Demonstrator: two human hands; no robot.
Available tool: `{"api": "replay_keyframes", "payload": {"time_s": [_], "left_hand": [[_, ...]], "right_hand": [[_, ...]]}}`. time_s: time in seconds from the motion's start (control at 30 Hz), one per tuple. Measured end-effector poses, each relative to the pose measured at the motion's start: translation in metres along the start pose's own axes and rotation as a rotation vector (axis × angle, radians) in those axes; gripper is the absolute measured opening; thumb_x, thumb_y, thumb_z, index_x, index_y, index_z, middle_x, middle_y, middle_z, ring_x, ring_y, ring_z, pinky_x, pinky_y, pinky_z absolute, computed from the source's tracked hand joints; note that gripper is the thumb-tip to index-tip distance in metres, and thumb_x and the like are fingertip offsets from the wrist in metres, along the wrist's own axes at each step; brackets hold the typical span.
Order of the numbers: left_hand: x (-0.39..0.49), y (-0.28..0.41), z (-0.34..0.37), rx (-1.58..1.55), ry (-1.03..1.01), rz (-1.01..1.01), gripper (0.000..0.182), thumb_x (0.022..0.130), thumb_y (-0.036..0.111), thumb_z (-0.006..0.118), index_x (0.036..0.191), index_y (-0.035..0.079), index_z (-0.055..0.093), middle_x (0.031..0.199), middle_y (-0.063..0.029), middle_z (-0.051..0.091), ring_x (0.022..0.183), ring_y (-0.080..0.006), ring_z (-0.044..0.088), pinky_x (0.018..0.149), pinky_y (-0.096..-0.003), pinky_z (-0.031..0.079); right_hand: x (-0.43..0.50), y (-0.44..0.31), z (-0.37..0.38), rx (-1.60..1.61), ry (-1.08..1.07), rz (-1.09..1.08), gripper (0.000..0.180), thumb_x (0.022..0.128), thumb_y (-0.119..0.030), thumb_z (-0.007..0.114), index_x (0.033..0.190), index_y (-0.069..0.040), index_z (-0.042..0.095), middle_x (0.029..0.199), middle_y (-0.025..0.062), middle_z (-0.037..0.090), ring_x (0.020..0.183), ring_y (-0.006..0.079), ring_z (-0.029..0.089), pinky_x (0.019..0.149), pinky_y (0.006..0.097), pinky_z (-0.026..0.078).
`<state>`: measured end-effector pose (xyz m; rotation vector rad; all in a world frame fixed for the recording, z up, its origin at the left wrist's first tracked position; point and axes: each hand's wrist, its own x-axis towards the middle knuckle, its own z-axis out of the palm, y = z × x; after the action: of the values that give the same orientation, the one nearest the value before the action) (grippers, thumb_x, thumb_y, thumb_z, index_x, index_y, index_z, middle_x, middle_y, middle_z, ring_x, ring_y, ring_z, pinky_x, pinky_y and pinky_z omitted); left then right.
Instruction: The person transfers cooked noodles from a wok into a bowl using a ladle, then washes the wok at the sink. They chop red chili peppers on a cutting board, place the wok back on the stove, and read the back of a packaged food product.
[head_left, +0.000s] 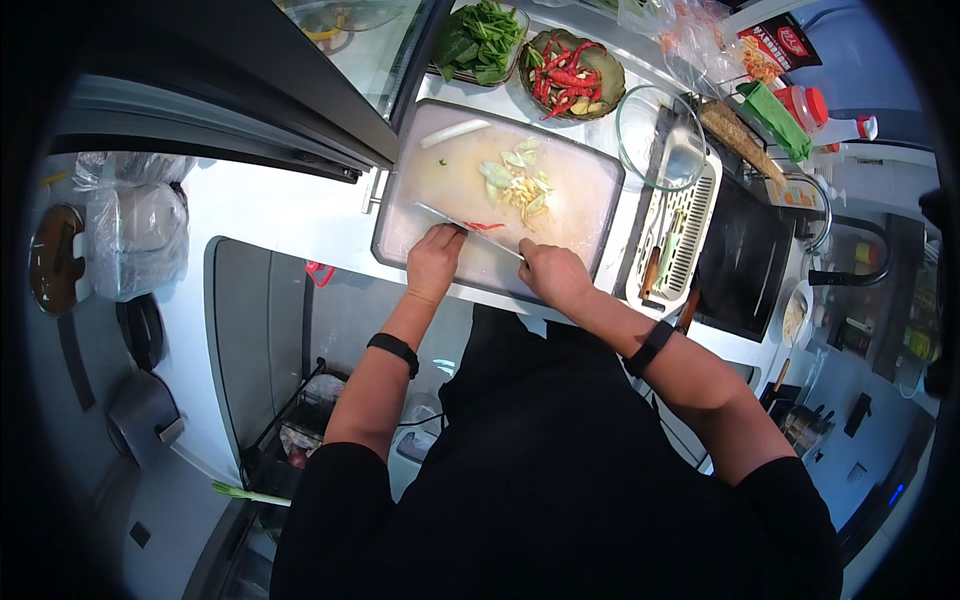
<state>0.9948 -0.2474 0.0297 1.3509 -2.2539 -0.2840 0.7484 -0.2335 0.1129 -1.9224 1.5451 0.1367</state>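
My right hand (555, 274) grips the handle of a kitchen knife (491, 244), its blade slanting up-left across the near part of a cutting board (574, 247). My left hand (436, 259) is bunched with its fingertips down beside the blade; whatever lies under them is hidden. Thin red chili strips (484, 225) lie just beyond the blade. Farther up the board are sliced scallion pieces (499, 176) and a pile of chopped pale yellow bits (529, 196). A white scallion stalk (454, 133) rests near the far left corner.
Behind the board stand a container of cut green leaves (484, 41) and a bowl of red chilies (570, 75). A glass bowl (660, 139) overlaps a cream draining basket (679, 247) at right, beside a dark sink (739, 255). A dark-framed window (330, 82) juts close to the board's left side.
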Motion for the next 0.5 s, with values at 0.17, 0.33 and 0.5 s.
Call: {"api": "replay_keyframes", "payload": {"time_s": [0.17,0.33,0.5], "left_hand": [[-0.001,0.001,0.001,-0.019,0.015,-0.014,0.023,0.08,0.005,0.066,0.1,0.008,0.077,0.104,-0.0037,0.073,0.101,-0.0232,0.07,0.082,-0.0341,0.061],[-0.003,0.008,0.002,-0.071,-0.021,0.004,0.024,0.079,0.004,0.065,0.101,0.007,0.077,0.105,-0.0033,0.073,0.102,-0.0227,0.071,0.082,-0.0342,0.061],[-0.004,0.01,-0.003,-0.082,0.012,-0.02,0.024,0.08,0.001,0.068,0.1,0.008,0.078,0.105,-0.0029,0.074,0.101,-0.0228,0.072,0.082,-0.0343,0.062]], "right_hand": [[-0.013,-0.005,0.0,-0.011,-0.077,0.094,0.018,0.092,-0.015,0.056,0.105,-0.004,0.062,0.087,0.0239,0.072,0.082,0.0432,0.072,0.075,0.0557,0.056],[0.023,-0.019,0.002,0.12,0.145,-0.063,0.018,0.093,-0.018,0.061,0.098,-0.001,0.061,0.08,0.0253,0.07,0.078,0.0449,0.07,0.073,0.055,0.056],[-0.01,-0.002,-0.012,0.044,0.078,0.003,0.017,0.093,-0.018,0.062,0.097,-0.002,0.061,0.081,0.025,0.071,0.078,0.045,0.07,0.073,0.0549,0.056]]}}
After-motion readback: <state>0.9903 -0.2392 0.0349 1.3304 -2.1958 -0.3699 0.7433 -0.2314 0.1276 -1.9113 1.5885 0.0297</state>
